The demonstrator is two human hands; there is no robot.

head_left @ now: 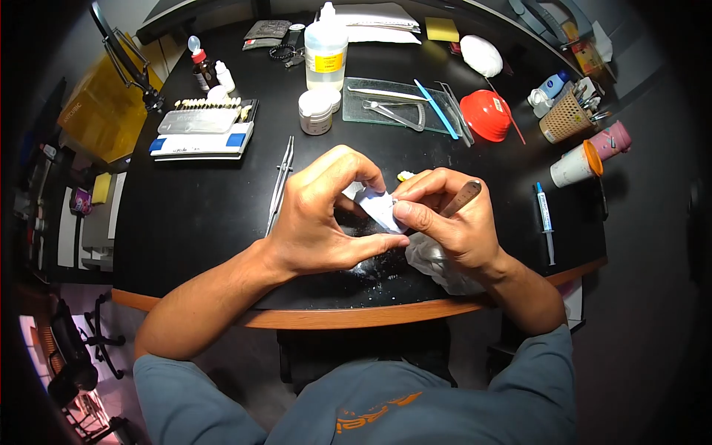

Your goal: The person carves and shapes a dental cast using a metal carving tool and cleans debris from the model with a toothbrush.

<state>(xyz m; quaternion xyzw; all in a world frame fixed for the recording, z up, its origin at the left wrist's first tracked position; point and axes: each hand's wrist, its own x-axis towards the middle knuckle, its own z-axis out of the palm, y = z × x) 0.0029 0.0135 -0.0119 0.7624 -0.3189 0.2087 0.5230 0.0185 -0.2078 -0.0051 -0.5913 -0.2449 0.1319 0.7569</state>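
Note:
A pale bluish-white plaster-like piece [379, 208] is held up over the front of the desk. My left hand [322, 204] grips it between curled fingers, with the thumb stretched along below. My right hand [452, 219] is closed around a flat metal scalpel handle with ruler-like marks [465, 196]; its working end is hidden by the fingertips at the piece's right side. White powder and crumbs [367, 271] lie on the black desktop beneath. Crumpled whitish plastic or tissue [437, 263] sits under my right wrist. Metal tweezers [279, 182] lie left of my left hand.
Behind my hands are a clear bottle [325, 52], a lidded jar [315, 113], a glass plate [360, 111] with instruments on it, and a red bowl [486, 115]. A tooth shade guide [215, 111] stands left. At right are a syringe [546, 222] and cups [575, 167].

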